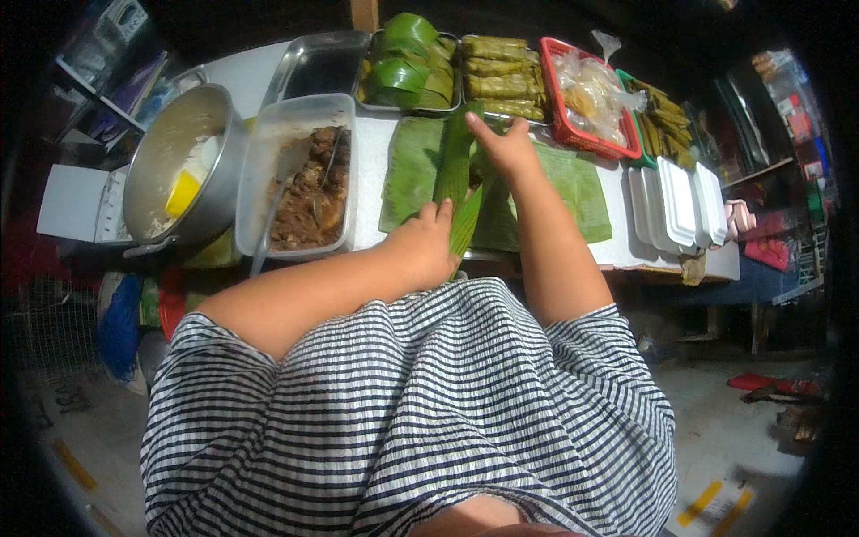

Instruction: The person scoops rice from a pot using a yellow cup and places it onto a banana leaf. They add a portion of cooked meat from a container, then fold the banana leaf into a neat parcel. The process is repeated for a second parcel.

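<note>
Over the table's white cover, my left hand (426, 243) grips the near end of a green banana leaf (454, 161) that is folded up lengthwise. At the far end of that leaf is my right hand (508, 148), its thumb pressed on the fold and its fingers partly hidden behind leaf. A little dark filling (475, 180) shows between the leaf's sides; the rest is covered. Flat banana leaves (411, 178) lie beneath, and more leaf sheets (585, 194) spread out to the right.
Left stand a metal pot (231, 127) of rice with a yellow cup (182, 192) and a plastic tub (249, 168) of brown stewed food with spoons. Behind are an empty metal tray (315, 67), trays of leaf parcels (503, 86) and a red basket (590, 142). White foam boxes (671, 205) stack right.
</note>
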